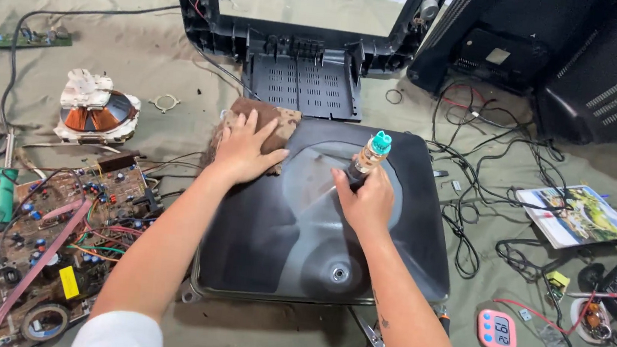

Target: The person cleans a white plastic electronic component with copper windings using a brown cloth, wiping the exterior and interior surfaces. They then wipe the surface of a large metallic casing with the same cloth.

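Note:
A dark picture tube [302, 241] lies on the floor cloth with its funnel side up. My left hand [244, 151] presses flat on a brown cloth [268, 120] at the tube's far left corner. My right hand [367, 196] grips a small bottle with a teal cap [370, 157], held upright over the tube's upper middle. A lighter wiped patch shows on the tube between the two hands.
A brown circuit board [53, 239] with wires lies to the left, a copper deflection yoke [97, 109] behind it. A black set frame [305, 52] and back cover [561, 54] stand beyond. Tangled cables [473, 182], a booklet [576, 214] and a pink timer [497, 331] lie right.

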